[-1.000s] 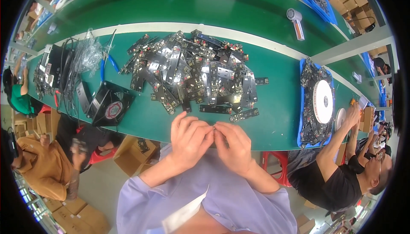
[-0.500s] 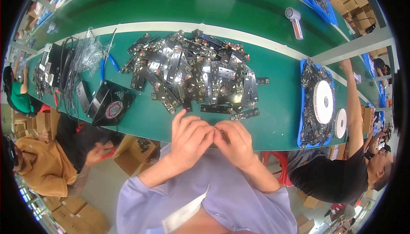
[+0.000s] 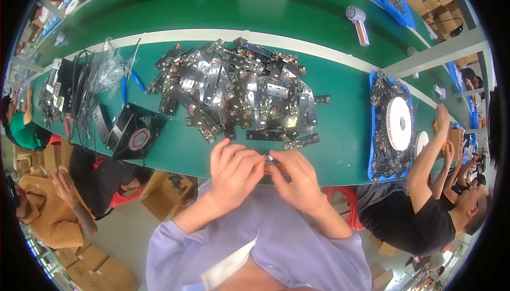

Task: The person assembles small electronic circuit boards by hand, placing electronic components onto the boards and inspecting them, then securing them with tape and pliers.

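- The part (image 3: 270,158) sits between the two hands, above the near edge of the counter (image 3: 340,150), mostly covered.
- The fingers of the left hand (image 3: 234,171) and right hand (image 3: 296,176) are drawn narrow, tips almost meeting, holding the part; its full shape cannot be told.
- For good work, I would pinch it by its edges, lightly, with one hand steadying and the other doing the fine move.
- Wrists braced and the part over the counter, not past its edge, would save a drop to the floor.
- Turning the fingertips outward would give a clearer sight of the part.
- The boards (image 3: 263,135) lie just beyond the hands; a slip could lose the part among them.
- Writing: the fan (image 3: 125,126) bears a round red-and-white label (image 3: 139,139), its print too small to read.
- The white reel (image 3: 396,131) on the blue tray (image 3: 372,147) carries rim marks, also illegible.
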A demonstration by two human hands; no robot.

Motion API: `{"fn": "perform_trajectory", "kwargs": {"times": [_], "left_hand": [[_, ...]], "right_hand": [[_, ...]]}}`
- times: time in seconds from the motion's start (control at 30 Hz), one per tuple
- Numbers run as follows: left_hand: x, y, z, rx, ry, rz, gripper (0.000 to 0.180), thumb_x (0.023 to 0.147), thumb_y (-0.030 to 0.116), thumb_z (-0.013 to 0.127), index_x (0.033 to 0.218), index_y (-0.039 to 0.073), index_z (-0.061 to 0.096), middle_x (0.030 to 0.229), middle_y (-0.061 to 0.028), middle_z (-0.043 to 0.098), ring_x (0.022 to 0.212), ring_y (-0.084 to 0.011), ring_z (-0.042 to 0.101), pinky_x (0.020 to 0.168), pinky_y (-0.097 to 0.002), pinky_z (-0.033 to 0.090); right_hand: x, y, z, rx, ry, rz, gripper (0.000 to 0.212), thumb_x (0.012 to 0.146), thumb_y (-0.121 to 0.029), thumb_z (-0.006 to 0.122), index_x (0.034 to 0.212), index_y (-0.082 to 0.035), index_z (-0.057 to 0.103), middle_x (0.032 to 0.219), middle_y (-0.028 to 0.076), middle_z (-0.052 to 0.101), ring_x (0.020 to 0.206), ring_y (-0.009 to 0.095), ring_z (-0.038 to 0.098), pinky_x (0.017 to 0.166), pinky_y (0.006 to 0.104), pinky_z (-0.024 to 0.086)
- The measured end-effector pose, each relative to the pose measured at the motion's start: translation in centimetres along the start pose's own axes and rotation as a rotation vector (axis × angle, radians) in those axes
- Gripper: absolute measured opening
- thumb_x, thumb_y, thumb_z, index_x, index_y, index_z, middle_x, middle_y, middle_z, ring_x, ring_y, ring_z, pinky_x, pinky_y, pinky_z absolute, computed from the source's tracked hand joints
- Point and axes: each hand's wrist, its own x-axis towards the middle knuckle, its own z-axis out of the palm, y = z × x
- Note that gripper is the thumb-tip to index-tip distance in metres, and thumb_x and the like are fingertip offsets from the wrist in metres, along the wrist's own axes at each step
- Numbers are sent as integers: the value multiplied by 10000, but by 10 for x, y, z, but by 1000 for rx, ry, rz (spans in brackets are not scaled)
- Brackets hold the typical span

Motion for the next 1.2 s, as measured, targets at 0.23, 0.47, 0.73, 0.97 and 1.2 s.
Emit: {"fn": "perform_trajectory", "kwargs": {"times": [0.23,0.47,0.73,0.97,1.2], "left_hand": [[-2,-7,-12,-21,-104,71,200,792,65,850,966,88,752,1045,-18,740,1110,-283,669,1187,-546,355],[-3,-15,-12,-27,-129,111,218,810,56,853,1000,68,747,1111,-55,733,1163,-315,660,1167,-570,391],[-3,-31,-23,-145,-190,238,310,780,16,869,1064,44,748,1193,-92,724,1216,-350,645,1136,-588,471],[-3,-40,-28,-64,-275,383,369,758,49,850,1113,42,753,1251,-110,699,1246,-359,622,1137,-606,479],[-6,-49,-27,24,-291,504,342,745,85,837,1071,63,735,1306,-106,668,1284,-359,594,1148,-603,476]], "right_hand": [[-5,6,-6,76,-39,20,318,896,-5,798,1203,27,721,1059,171,756,899,329,720,783,416,584],[-15,1,-5,201,-25,137,310,911,-10,804,1210,15,727,1155,168,752,984,312,736,837,385,606],[-17,-5,-11,262,-69,293,303,874,-19,850,1162,-6,755,1185,154,757,1033,284,746,821,358,624],[-15,-7,-12,255,-103,298,282,849,-16,857,1111,0,756,1166,154,751,1012,308,737,847,379,613],[-14,-5,-13,-33,-88,4,286,818,30,831,1093,-7,762,1153,142,735,989,339,695,845,421,592]]}}
